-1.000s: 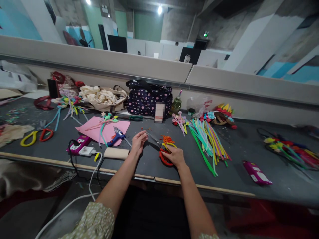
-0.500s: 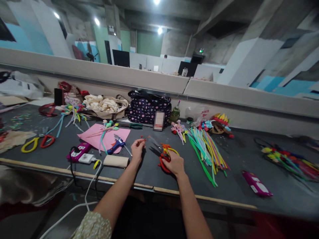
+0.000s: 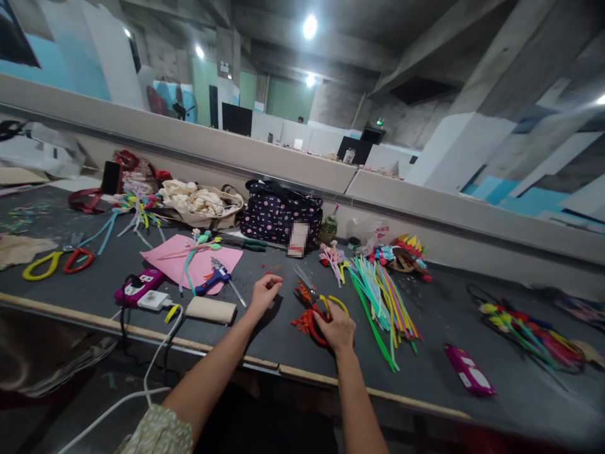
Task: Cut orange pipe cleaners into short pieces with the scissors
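Observation:
My right hand [image 3: 336,326] is closed round a pair of scissors [image 3: 309,291] with one red and one yellow handle. The blades point away from me and to the left, close together. Small orange fuzzy pieces [image 3: 300,323] lie on the table beside and under the scissors. To the left, my left hand [image 3: 265,293] is held low over the table with thumb and fingertips pinched together. Anything between those fingertips is too small to make out. Just beyond them, tiny orange bits [image 3: 270,268] are scattered on the dark table [image 3: 278,340].
Pink paper [image 3: 165,255] with a blue glue gun [image 3: 215,277] lies left, near a beige roll [image 3: 211,309] and a purple power strip [image 3: 142,287]. Coloured pipe cleaners [image 3: 385,302] lie right, with a purple box-like item [image 3: 469,370] beyond. A dotted bag [image 3: 278,211] stands behind.
The view has shifted slightly. The scissors' blades look closer together and point further from me, with more orange pieces visible beside them. My left hand stays pinched.

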